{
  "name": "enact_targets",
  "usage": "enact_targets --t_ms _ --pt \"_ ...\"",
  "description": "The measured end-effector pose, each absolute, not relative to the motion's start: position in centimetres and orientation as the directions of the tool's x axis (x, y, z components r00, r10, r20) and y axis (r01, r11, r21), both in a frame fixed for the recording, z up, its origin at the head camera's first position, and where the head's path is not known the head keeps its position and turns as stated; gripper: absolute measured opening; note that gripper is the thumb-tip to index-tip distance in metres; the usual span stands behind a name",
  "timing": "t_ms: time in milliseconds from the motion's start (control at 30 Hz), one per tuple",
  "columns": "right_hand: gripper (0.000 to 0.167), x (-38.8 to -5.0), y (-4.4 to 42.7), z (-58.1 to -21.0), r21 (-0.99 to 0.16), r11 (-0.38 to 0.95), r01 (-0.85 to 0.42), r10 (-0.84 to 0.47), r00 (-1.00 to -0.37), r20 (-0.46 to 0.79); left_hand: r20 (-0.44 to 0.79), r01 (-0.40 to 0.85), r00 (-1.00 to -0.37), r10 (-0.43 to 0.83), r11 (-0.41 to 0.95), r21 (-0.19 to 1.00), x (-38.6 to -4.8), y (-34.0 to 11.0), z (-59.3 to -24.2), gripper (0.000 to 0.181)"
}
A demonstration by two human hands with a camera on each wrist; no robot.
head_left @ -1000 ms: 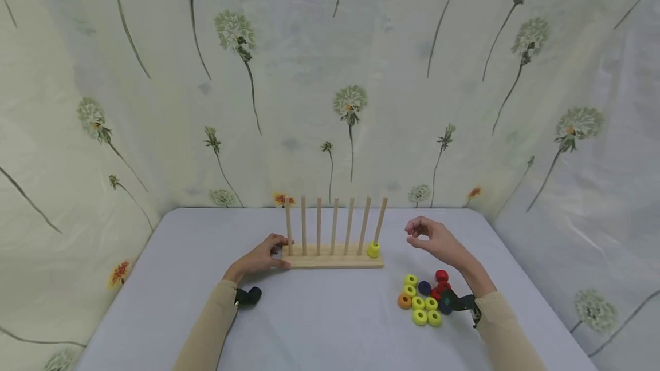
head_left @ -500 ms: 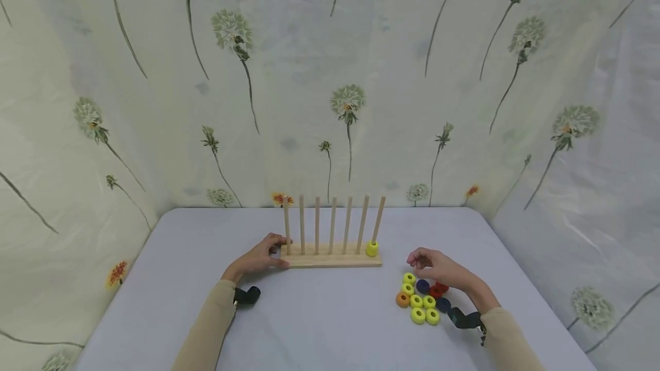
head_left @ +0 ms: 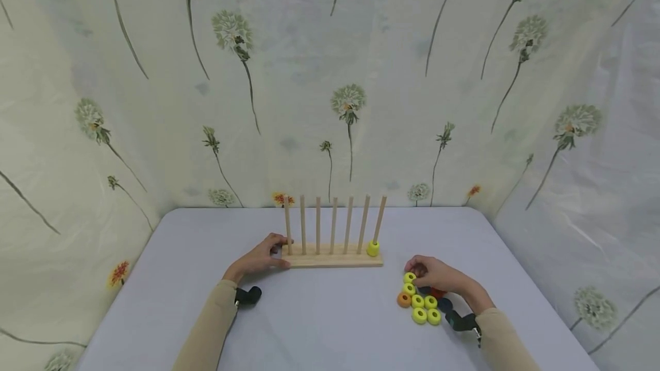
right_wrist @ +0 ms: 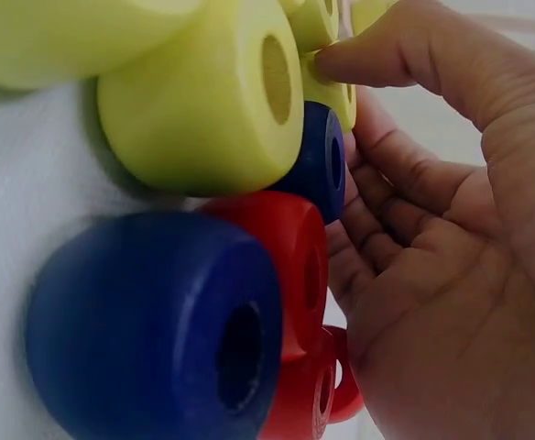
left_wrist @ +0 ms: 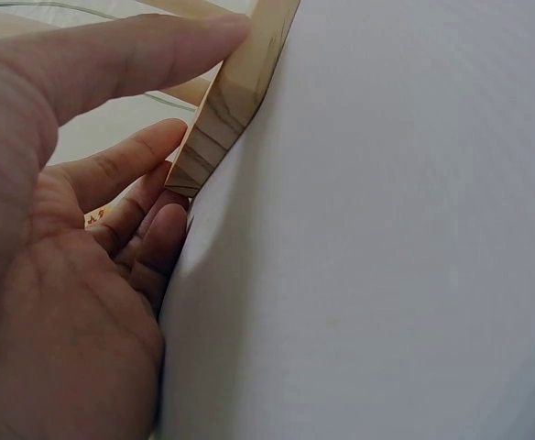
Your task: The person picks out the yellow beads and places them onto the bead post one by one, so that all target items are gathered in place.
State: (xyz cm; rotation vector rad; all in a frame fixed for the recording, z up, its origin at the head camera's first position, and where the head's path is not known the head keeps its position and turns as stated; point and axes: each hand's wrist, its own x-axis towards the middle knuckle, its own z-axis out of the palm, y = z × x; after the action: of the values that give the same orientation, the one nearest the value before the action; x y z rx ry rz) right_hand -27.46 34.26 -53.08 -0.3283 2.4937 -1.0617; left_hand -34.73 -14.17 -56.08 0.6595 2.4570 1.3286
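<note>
A wooden base [head_left: 335, 260] carries a row of several upright pegs, and one yellow bead [head_left: 373, 249] sits at the foot of the rightmost peg. My left hand [head_left: 262, 256] grips the base's left end; in the left wrist view the thumb lies on the wood's edge [left_wrist: 214, 137] with fingers behind it. At the far edge of the bead group, my right hand [head_left: 438, 275] pinches a yellow bead [head_left: 409, 277]. The right wrist view shows the thumb of this hand [right_wrist: 451, 211] on that yellow bead [right_wrist: 327, 92], beside a dark blue one [right_wrist: 318, 165].
Loose beads lie on the white table [head_left: 330, 325]: several yellow [head_left: 420, 316], an orange one [head_left: 404, 300], dark blue [right_wrist: 148, 321] and red ones [right_wrist: 286, 247]. A flowered curtain [head_left: 289, 73] stands behind the table.
My right hand has come down and nearer to the beads, and its fingers have closed around the farthest yellow bead. My left hand stays on the base.
</note>
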Motion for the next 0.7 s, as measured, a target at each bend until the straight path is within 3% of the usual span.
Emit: enact_targets --t_ms 367,700 --pt "0.03 -27.34 34.1 -53.09 -0.708 0.703 -0.073 -0.354 -0.898 -0.259 -0.027 0.258 -0.859 0.511 0.478 0.84 -34.78 -14.06 -56.07 0.063" --pt "0.023 -27.76 33.77 -52.48 -0.671 0.74 -0.049 -0.214 -0.963 -0.166 -0.027 0.252 -0.862 0.506 0.474 0.844 -34.72 -14.11 -56.01 0.063"
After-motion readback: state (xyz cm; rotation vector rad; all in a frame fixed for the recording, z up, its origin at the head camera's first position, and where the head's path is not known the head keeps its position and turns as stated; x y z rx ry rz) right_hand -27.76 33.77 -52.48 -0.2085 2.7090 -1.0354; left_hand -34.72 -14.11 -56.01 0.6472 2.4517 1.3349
